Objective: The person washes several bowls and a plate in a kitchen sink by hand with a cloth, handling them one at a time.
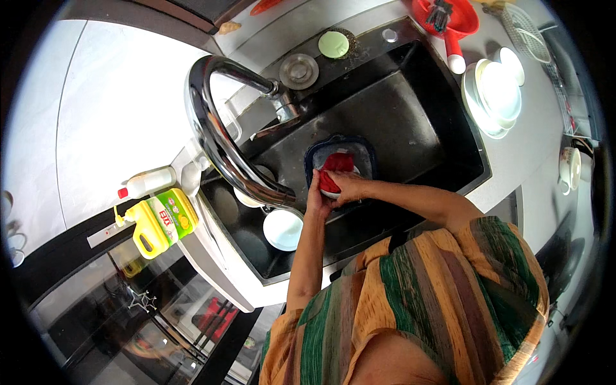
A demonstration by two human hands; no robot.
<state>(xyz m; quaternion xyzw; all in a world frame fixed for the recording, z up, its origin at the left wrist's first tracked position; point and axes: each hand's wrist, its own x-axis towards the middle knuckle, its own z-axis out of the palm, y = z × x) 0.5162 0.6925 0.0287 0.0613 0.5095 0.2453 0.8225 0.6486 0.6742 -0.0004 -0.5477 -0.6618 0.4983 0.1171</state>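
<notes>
Over the dark sink [399,115], my left hand [317,195] grips the side of a small white dish, probably a bowl [331,195]. My right hand [347,186] presses a red cloth [339,162] against that dish. The cloth and fingers hide most of the dish. Below both hands sits a dark blue basin [310,159] with cloudy water in it. To the left of my left hand, a white bowl [283,229] rests in the sink, with another pale dish [248,197] partly behind the faucet.
A chrome faucet [207,115] arches over the sink's left side. On the left counter are a yellow detergent jug [144,231], a white bottle [151,183] and a ladle [190,179]. Stacked white dishes [498,96] and a red pan-shaped container [464,21] stand on the right.
</notes>
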